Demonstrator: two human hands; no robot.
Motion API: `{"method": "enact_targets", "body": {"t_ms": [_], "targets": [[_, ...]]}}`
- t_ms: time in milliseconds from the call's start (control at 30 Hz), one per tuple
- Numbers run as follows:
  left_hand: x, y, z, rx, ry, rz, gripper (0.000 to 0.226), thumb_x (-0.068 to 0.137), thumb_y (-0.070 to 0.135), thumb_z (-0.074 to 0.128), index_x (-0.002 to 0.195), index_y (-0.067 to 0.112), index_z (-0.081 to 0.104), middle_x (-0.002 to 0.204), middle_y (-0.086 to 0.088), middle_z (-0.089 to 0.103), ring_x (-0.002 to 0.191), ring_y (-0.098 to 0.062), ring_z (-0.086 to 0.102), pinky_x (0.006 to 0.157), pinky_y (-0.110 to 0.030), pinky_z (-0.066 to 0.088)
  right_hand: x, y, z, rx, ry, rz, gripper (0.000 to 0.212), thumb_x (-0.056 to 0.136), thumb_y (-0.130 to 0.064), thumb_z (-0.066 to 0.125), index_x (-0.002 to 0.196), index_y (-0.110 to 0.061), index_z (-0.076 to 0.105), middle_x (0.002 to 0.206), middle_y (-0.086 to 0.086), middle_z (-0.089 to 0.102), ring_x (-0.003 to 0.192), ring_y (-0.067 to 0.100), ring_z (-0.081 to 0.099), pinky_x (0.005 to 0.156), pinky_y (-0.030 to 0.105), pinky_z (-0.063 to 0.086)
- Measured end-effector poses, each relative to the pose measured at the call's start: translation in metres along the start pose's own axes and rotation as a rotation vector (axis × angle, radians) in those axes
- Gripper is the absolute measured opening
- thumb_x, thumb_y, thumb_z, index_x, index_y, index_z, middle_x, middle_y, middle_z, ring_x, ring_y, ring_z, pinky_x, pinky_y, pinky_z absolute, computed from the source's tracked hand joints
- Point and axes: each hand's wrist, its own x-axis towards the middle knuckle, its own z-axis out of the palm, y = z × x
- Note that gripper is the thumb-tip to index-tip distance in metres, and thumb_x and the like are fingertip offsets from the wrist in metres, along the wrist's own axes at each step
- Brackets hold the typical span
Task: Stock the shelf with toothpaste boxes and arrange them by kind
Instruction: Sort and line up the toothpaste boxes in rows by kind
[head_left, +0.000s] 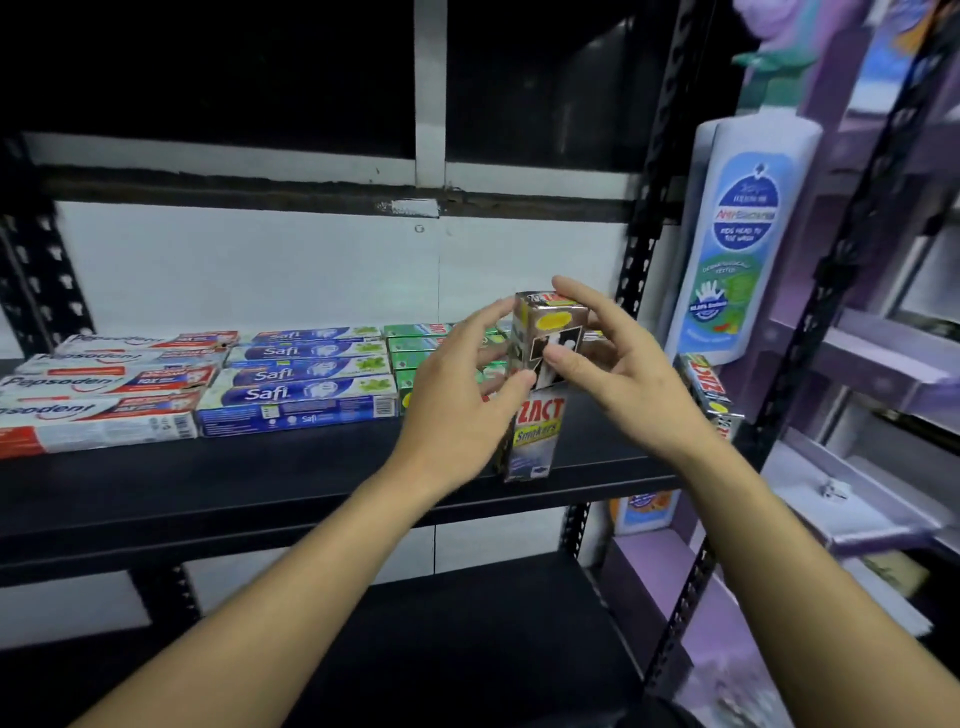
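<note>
The Zact toothpaste box (537, 415) is upright in front of you, right of centre over the black shelf (260, 478), its lower end down by the shelf's front edge. You cannot tell whether that end rests on the board. Both your hands grip its upper half: your left hand (462, 395) comes in from the left with the thumb pressed on the front face and the fingers curled round the far side. Your right hand (618, 374) holds it from the right, thumb on the front, forefinger reaching over the top flap.

Just behind your left hand lies a stack of green boxes (415, 353), partly hidden. Left of those are the blue Safi boxes (301, 384) in a neat pile, and further left the red-and-white Pepsodent boxes (104, 395), all lying flat and lengthwise. To your right a second Zact box (711, 395) leans near the shelf's corner post. Above it stands a large white bottle (737, 249) on the neighbouring purple rack (883, 364).
</note>
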Motion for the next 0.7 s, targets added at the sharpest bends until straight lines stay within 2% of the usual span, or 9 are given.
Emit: {"method": "enact_targets", "body": {"t_ms": [67,167,267,367,467,533,567,633,700], "targets": [[-0.007,-0.013,0.012,0.069,-0.042,-0.01,0.054,0.091,0.015,0.069,0.139,0.031,0.05,0.136,0.015,0.055,0.119,0.003,0.056,0.088,-0.015,0.053,-0.003,0.01,-0.002,0.0,0.147,0.026,0.05,0.093,-0.019,0.067,0.138,-0.033,0.049,0.116,-0.002,0.064,0.095,0.02,0.069,0.081,0.042,0.059],[-0.017,-0.033,0.021,0.236,-0.139,-0.019,0.061,0.089,0.026,0.071,0.143,0.036,0.046,0.133,0.018,0.058,0.12,0.003,0.053,0.1,-0.027,0.05,-0.006,0.022,-0.002,0.074,0.351,0.094,0.047,0.09,-0.02,0.07,0.133,-0.031,0.054,0.107,-0.001,0.064,0.084,0.017,0.071,0.067,0.035,0.06],[-0.023,-0.048,0.022,0.445,-0.168,-0.006,0.062,0.088,0.038,0.069,0.144,0.038,0.042,0.137,0.019,0.054,0.122,-0.001,0.05,0.099,-0.024,0.044,-0.01,0.035,-0.01,0.075,0.503,0.196,0.045,0.087,-0.027,0.073,0.128,-0.033,0.055,0.104,0.001,0.063,0.083,0.017,0.072,0.065,0.041,0.062],[-0.029,-0.058,0.021,0.498,-0.178,-0.039,0.064,0.088,0.045,0.068,0.145,0.038,0.041,0.142,0.019,0.051,0.124,-0.003,0.049,0.1,-0.028,0.045,-0.015,0.045,-0.018,-0.017,0.572,0.275,0.042,0.084,-0.038,0.074,0.122,-0.034,0.057,0.094,-0.002,0.068,0.083,0.014,0.071,0.07,0.044,0.061],[-0.028,-0.065,0.022,0.525,-0.158,-0.061,0.07,0.084,0.05,0.071,0.145,0.037,0.039,0.14,0.018,0.053,0.123,-0.005,0.052,0.099,-0.031,0.048,-0.022,0.051,-0.024,-0.353,0.532,0.31,0.034,0.083,-0.049,0.07,0.109,-0.03,0.061,0.084,-0.009,0.067,0.079,0.006,0.063,0.072,0.027,0.051],[-0.024,-0.068,0.023,0.539,-0.131,-0.087,0.068,0.081,0.049,0.074,0.138,0.036,0.04,0.133,0.016,0.058,0.115,-0.007,0.057,0.093,-0.031,0.051,-0.026,0.057,-0.027,-0.558,0.458,0.388,0.039,0.082,-0.058,0.065,0.102,-0.026,0.062,0.09,-0.003,0.064,0.086,0.014,0.06,0.07,0.026,0.045],[-0.023,-0.069,0.024,0.539,-0.122,-0.1,0.064,0.08,0.048,0.075,0.133,0.036,0.042,0.127,0.015,0.061,0.11,-0.007,0.059,0.089,-0.03,0.052,-0.029,0.06,-0.028,-0.66,0.406,0.449,0.048,0.082,-0.063,0.061,0.108,-0.023,0.062,0.102,0.002,0.06,0.097,0.02,0.056,0.076,0.03,0.044],[-0.02,-0.069,0.025,0.541,-0.133,-0.114,0.058,0.081,0.046,0.075,0.13,0.036,0.045,0.122,0.015,0.063,0.105,-0.005,0.06,0.087,-0.027,0.052,-0.035,0.067,-0.028,-0.827,0.341,0.52,0.07,0.083,-0.066,0.058,0.135,-0.019,0.052,0.123,0.01,0.046,0.118,0.031,0.043,0.096,0.04,0.04],[-0.018,-0.069,0.028,0.553,-0.162,-0.103,0.056,0.083,0.047,0.072,0.133,0.034,0.049,0.124,0.015,0.063,0.109,-0.006,0.06,0.092,-0.029,0.051,-0.041,0.071,-0.025,-0.93,0.303,0.35,0.072,0.085,-0.062,0.058,0.144,-0.023,0.045,0.128,0.01,0.042,0.12,0.033,0.04,0.101,0.044,0.039]]}}
